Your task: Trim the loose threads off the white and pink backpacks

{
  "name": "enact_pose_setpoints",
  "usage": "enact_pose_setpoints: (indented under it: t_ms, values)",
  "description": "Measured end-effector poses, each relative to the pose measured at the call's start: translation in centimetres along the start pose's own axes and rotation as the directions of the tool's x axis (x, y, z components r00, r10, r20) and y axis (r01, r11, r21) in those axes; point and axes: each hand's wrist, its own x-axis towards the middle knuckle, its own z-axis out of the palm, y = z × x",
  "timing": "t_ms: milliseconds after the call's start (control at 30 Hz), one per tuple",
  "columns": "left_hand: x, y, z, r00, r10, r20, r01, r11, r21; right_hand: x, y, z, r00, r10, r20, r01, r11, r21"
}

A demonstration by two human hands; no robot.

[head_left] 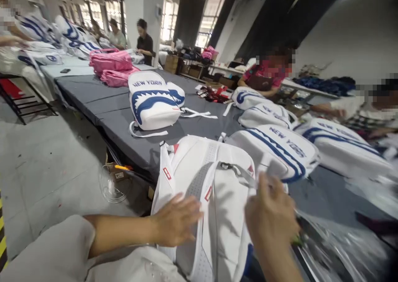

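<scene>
White and laid straps-up, one backpack (pixel 230 220) is placed at the near edge of the grey table (pixel 96 95), apparently so that its two shoulder straps (pixel 167 184) can be reached. Over its back panel the left hand (pixel 180 220) is held open, fingers spread; the right hand (pixel 272 209) is half curled at the far side, too blurred to tell whether anything is gripped. Four lettered bags (pixel 273 155) are grouped alongside, perhaps for easy reach; two pink bags (pixel 112 62) are seen stacked farther off.
</scene>
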Motion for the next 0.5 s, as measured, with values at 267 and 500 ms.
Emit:
enact_pose_setpoints:
  t_ms: [267, 500]
  values:
    - [-0.6, 0.5, 8.1, 0.881, 0.257, 0.397, -0.267, 0.963, -0.031, -4.6, -0.5, 2.3, 0.909, -0.072, 0.411, 0.109, 0.992, -0.066]
    - [5.3, 0.3, 1.4, 0.996, 0.054, -0.077, -0.069, 0.977, -0.203, -8.0, 3.3, 0.9, 0.990, 0.139, -0.034, -0.136, 0.987, 0.091]
